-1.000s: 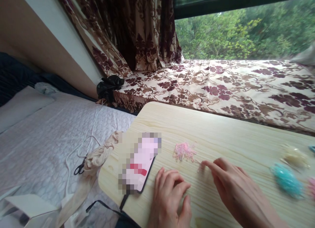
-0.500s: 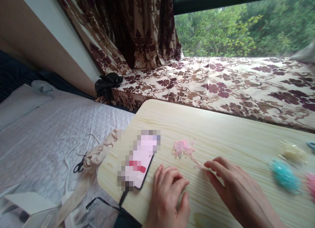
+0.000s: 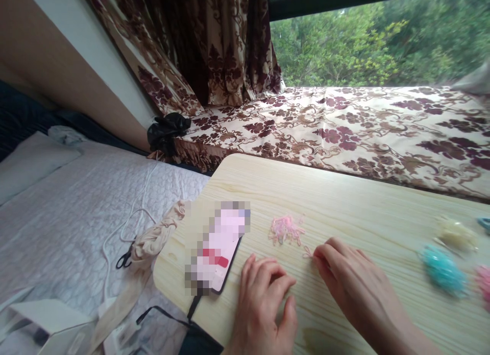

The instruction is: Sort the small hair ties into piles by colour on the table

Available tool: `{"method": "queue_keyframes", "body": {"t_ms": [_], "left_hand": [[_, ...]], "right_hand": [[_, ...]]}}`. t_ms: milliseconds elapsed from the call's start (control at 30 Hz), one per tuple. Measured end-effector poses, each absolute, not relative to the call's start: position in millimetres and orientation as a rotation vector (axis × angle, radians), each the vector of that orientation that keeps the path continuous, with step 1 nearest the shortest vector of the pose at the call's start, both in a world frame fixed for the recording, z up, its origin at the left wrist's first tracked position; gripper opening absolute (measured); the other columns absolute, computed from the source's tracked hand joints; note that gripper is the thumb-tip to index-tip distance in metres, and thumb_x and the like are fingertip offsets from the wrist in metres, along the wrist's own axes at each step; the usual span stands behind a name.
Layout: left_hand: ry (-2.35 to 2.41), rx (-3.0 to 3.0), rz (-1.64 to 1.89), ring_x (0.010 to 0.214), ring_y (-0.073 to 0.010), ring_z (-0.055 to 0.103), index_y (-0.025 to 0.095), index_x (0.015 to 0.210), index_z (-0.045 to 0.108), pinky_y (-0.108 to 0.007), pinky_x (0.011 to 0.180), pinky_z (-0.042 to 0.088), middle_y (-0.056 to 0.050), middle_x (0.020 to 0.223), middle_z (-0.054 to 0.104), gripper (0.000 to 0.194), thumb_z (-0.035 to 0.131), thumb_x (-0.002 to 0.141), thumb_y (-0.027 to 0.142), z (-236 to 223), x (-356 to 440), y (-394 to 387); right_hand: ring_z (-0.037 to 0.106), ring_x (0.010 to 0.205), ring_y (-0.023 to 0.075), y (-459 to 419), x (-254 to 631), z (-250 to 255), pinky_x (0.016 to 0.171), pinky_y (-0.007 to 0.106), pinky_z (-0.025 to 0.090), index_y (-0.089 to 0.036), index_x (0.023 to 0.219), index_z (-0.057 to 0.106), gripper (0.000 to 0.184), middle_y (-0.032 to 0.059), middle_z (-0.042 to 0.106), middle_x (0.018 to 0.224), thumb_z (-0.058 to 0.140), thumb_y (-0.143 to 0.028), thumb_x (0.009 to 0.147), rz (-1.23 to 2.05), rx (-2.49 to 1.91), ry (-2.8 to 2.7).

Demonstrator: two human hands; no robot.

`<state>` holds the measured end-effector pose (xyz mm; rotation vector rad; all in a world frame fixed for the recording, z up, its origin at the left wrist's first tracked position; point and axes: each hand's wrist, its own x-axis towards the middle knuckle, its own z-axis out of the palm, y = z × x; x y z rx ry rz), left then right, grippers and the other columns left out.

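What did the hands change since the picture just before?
The right hand has closed its pinch on a pink loop. Before, pink reached from there to the pile; now a gap shows. The left hand, pile and phone stayed put.

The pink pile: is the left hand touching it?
Apart. The head view shows a strip of table between the left hand and the pink pile.

That pink heap [image 3: 285,230] of thin strands lies loosely jumbled on the tabletop [image 3: 344,202], one slender pink loop [image 3: 308,251] just apart, one end pinched
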<state>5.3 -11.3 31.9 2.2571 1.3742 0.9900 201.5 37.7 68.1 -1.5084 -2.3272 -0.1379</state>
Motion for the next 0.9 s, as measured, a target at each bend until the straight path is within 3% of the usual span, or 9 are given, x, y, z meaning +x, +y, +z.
{"method": "queue_keyframes", "body": {"t_ms": [133,333,700,900], "left_hand": [[1.395,2.206,1.034,0.109,-0.0239,0.06,0.022,0.11,0.06,-0.054,0.11,0.039,-0.006,0.102,0.065,0.029,0.053,0.085,0.009,37,10,-12],[1.417,2.208,1.054,0.107,-0.0236,0.061,0.022,0.106,0.062,-0.053,0.109,0.042,-0.006,0.099,0.065,0.027,0.051,0.085,0.01,40,12,-13],[1.407,2.325,0.987,0.106,-0.0227,0.063,0.022,0.109,0.062,-0.05,0.11,0.042,-0.006,0.102,0.066,0.028,0.052,0.086,0.01,34,6,-13],[1.413,2.376,0.943,0.108,-0.0213,0.062,0.022,0.109,0.061,-0.048,0.111,0.04,-0.006,0.103,0.066,0.028,0.051,0.087,0.009,31,5,-11]], "right_hand": [[0.06,0.053,0.0164,31,202,70,0.052,0.029,0.042,-0.025,0.067,0.052,0.035,-0.0008,0.057,0.062,0.035,-0.021,0.097,-0.091,-1.488,-2.288],[0.06,0.048,0.0123,19,213,77,0.046,0.024,0.043,-0.026,0.072,0.053,0.026,-0.0038,0.061,0.062,0.041,-0.029,0.096,0.31,-1.575,-2.134],[0.059,0.044,0.0114,7,225,78,0.044,0.021,0.045,-0.026,0.07,0.055,0.019,-0.0055,0.061,0.057,0.047,-0.025,0.087,0.279,-1.572,-2.005],[0.066,0.054,0.0128,0,243,72,0.051,0.021,0.051,-0.027,0.08,0.06,0.014,-0.0031,0.068,0.066,0.05,-0.027,0.09,0.352,-1.609,-1.965]]}}
